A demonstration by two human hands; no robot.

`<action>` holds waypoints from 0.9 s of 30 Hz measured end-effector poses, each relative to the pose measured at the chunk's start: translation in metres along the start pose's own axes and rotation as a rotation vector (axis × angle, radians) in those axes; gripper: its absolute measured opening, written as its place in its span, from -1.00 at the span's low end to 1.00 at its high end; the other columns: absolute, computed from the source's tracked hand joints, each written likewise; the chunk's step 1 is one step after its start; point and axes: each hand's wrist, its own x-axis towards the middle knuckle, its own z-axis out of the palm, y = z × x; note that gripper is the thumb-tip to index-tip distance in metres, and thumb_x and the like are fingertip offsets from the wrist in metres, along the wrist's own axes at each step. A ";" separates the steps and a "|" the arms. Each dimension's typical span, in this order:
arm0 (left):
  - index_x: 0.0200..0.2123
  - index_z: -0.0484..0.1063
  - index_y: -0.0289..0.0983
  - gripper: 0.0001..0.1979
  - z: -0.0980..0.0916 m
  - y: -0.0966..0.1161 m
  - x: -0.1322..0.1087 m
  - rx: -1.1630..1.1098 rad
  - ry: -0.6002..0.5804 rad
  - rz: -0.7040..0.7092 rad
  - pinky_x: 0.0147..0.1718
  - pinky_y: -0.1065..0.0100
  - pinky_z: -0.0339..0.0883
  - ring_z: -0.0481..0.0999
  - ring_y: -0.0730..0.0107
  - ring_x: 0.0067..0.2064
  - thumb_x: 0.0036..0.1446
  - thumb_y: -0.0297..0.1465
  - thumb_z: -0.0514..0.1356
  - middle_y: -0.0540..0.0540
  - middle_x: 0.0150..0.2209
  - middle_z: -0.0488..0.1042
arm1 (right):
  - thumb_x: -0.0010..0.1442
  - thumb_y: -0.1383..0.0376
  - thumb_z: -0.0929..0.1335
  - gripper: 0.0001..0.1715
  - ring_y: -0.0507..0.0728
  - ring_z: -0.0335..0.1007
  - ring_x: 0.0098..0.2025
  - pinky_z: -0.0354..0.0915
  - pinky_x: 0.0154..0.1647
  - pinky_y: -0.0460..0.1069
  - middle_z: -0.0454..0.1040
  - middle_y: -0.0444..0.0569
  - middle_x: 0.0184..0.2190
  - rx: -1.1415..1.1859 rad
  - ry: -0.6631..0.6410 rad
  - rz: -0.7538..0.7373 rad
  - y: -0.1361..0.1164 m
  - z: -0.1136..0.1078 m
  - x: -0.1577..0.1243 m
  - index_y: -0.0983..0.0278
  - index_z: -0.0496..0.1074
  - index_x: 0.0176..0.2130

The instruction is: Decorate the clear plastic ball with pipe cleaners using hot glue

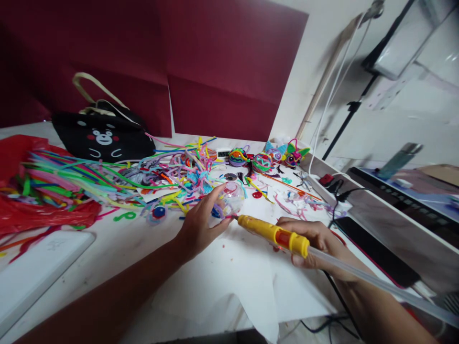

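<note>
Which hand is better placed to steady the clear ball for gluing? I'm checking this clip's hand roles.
Left. The left hand already rests its fingers on the clear ball, while the right hand grips the yellow glue gun, nozzle at the ball.

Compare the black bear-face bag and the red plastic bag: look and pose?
The black bear-face bag stands at the back by the maroon panels, handles up; the red plastic bag lies crumpled flat at the left. Black bag is matte, printed; red bag glossy, plain, under pipe cleaners. Both rest on the white table.
</note>
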 end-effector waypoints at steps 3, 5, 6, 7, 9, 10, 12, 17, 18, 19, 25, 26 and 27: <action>0.17 0.29 -0.25 -0.39 0.000 0.000 0.000 -0.007 0.004 0.000 -0.10 0.34 0.39 0.56 0.27 -0.20 0.00 -0.38 0.27 -0.06 -0.23 0.55 | -0.02 0.02 0.49 -0.57 0.13 0.30 -0.29 0.21 -0.34 -0.03 0.37 -0.04 -0.33 0.005 0.009 -0.014 0.001 -0.001 0.000 0.23 0.54 -0.22; 0.17 0.29 -0.24 -0.38 0.000 0.000 0.000 -0.013 0.002 -0.010 -0.10 0.34 0.39 0.57 0.26 -0.20 0.00 -0.38 0.28 -0.06 -0.24 0.56 | -0.03 0.01 0.49 -0.57 0.12 0.29 -0.30 0.21 -0.35 -0.03 0.37 -0.04 -0.33 0.004 0.019 -0.011 0.001 -0.001 -0.001 0.22 0.54 -0.23; 0.17 0.29 -0.24 -0.38 -0.001 0.000 0.000 -0.013 -0.001 -0.018 -0.10 0.33 0.39 0.57 0.26 -0.20 -0.01 -0.38 0.28 -0.06 -0.23 0.56 | -0.03 0.00 0.49 -0.57 0.12 0.29 -0.31 0.21 -0.35 -0.03 0.37 -0.04 -0.33 0.002 0.024 -0.010 0.001 -0.001 -0.001 0.22 0.54 -0.23; 0.17 0.29 -0.24 -0.38 -0.001 0.000 0.000 -0.012 -0.005 -0.027 -0.10 0.33 0.40 0.57 0.25 -0.19 -0.01 -0.38 0.28 -0.07 -0.23 0.56 | -0.04 -0.01 0.49 -0.56 0.12 0.29 -0.31 0.21 -0.35 -0.02 0.37 -0.04 -0.34 0.000 0.026 -0.012 0.001 -0.001 0.000 0.21 0.54 -0.24; 0.17 0.29 -0.23 -0.38 -0.001 0.001 0.000 -0.009 -0.006 -0.037 -0.10 0.32 0.40 0.57 0.24 -0.19 -0.01 -0.38 0.28 -0.07 -0.22 0.56 | -0.03 -0.02 0.48 -0.56 0.13 0.29 -0.31 0.21 -0.35 -0.02 0.37 -0.04 -0.34 -0.005 0.028 -0.020 0.001 -0.001 0.000 0.21 0.55 -0.24; 0.17 0.30 -0.23 -0.38 -0.001 0.001 0.000 -0.009 -0.001 -0.037 -0.10 0.32 0.40 0.57 0.24 -0.19 -0.01 -0.37 0.28 -0.08 -0.21 0.56 | -0.03 -0.02 0.48 -0.56 0.13 0.29 -0.31 0.21 -0.35 -0.02 0.37 -0.04 -0.34 -0.005 0.029 -0.025 0.002 -0.001 0.000 0.22 0.55 -0.25; 0.17 0.30 -0.23 -0.38 -0.001 0.000 0.000 -0.012 0.006 -0.030 -0.10 0.32 0.40 0.57 0.24 -0.19 -0.01 -0.37 0.29 -0.07 -0.21 0.57 | -0.03 -0.01 0.48 -0.57 0.13 0.28 -0.32 0.20 -0.35 -0.02 0.37 -0.04 -0.35 -0.001 0.032 -0.029 0.002 -0.001 0.000 0.22 0.55 -0.25; 0.17 0.29 -0.24 -0.36 0.001 0.000 0.000 -0.022 0.012 -0.042 -0.13 0.34 0.41 0.57 0.28 -0.21 -0.02 -0.37 0.31 -0.04 -0.24 0.56 | -0.03 0.01 0.49 -0.58 0.12 0.29 -0.31 0.19 -0.36 -0.04 0.38 -0.03 -0.35 0.018 0.033 -0.042 0.004 -0.002 0.000 0.25 0.55 -0.26; 0.17 0.28 -0.25 -0.36 0.001 0.000 -0.001 -0.029 0.014 -0.051 -0.14 0.35 0.41 0.57 0.29 -0.22 -0.02 -0.38 0.31 -0.03 -0.25 0.56 | -0.03 0.02 0.49 -0.58 0.12 0.29 -0.30 0.19 -0.36 -0.04 0.38 -0.03 -0.35 0.021 0.030 -0.046 0.004 -0.002 0.001 0.26 0.55 -0.26; 0.17 0.28 -0.25 -0.36 0.001 0.000 -0.001 -0.037 0.013 -0.062 -0.15 0.36 0.41 0.57 0.31 -0.23 -0.02 -0.38 0.31 -0.02 -0.26 0.56 | -0.03 0.02 0.49 -0.58 0.13 0.29 -0.30 0.19 -0.37 -0.05 0.38 -0.02 -0.35 0.023 0.026 -0.051 0.004 -0.002 0.001 0.26 0.55 -0.26; 0.17 0.28 -0.27 -0.34 0.003 0.000 -0.001 -0.057 0.010 -0.116 -0.25 0.41 0.42 0.56 0.36 -0.27 -0.04 -0.39 0.31 0.00 -0.29 0.55 | -0.02 0.07 0.50 -0.62 0.13 0.29 -0.26 0.17 -0.36 -0.06 0.38 -0.03 -0.33 0.057 0.029 -0.062 0.008 -0.002 0.000 0.25 0.55 -0.24; 0.17 0.28 -0.27 -0.34 0.003 0.000 -0.001 -0.059 0.012 -0.113 -0.24 0.41 0.42 0.56 0.36 -0.27 -0.04 -0.39 0.31 0.00 -0.29 0.55 | -0.02 0.08 0.50 -0.62 0.12 0.29 -0.26 0.17 -0.36 -0.06 0.38 -0.03 -0.33 0.065 0.030 -0.063 0.008 -0.002 0.000 0.24 0.55 -0.23; 0.17 0.27 -0.28 -0.34 0.003 0.000 -0.001 -0.063 0.013 -0.110 -0.24 0.41 0.42 0.56 0.36 -0.27 -0.03 -0.39 0.31 -0.01 -0.28 0.56 | -0.03 0.08 0.51 -0.62 0.12 0.29 -0.26 0.17 -0.36 -0.06 0.38 -0.03 -0.33 0.069 0.028 -0.062 0.008 -0.001 0.000 0.24 0.55 -0.23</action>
